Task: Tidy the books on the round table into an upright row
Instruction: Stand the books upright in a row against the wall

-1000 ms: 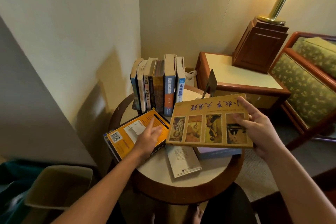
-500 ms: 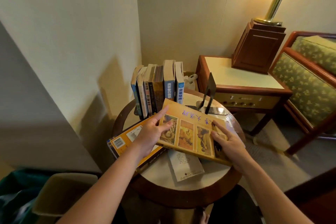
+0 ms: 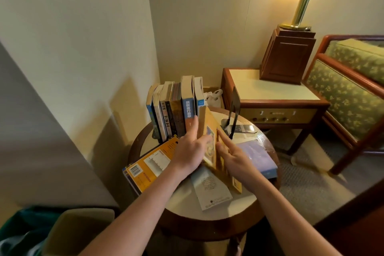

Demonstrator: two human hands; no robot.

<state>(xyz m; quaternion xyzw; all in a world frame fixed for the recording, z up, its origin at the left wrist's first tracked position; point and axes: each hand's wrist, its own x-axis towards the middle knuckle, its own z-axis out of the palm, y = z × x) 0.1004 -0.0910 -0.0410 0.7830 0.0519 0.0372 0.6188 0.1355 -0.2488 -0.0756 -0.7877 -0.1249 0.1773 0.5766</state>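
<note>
The left hand (image 3: 192,151) is gripping the yellow book (image 3: 207,122), with the thumb lying on the picture cover and the fingers running up the back cover. The right hand (image 3: 235,159) is lying released against the same cover, its fingers (image 3: 224,138) straight and pressing on the book from the right. The yellow book is standing on edge between the two hands and tilting, with its top corner sitting just beside the right end of the row (image 3: 176,108). The row is standing upright at the far left of the bench (image 3: 187,210). The bookend (image 3: 234,108) is standing apart from the row, to the right of the yellow book. The orange book (image 3: 151,166) is lying flat under the left wrist and overhanging the left rim of the bench. The white book (image 3: 211,188) is lying flat below the hands. The lilac book (image 3: 258,157) is lying flat just to the right of the right hand.
</note>
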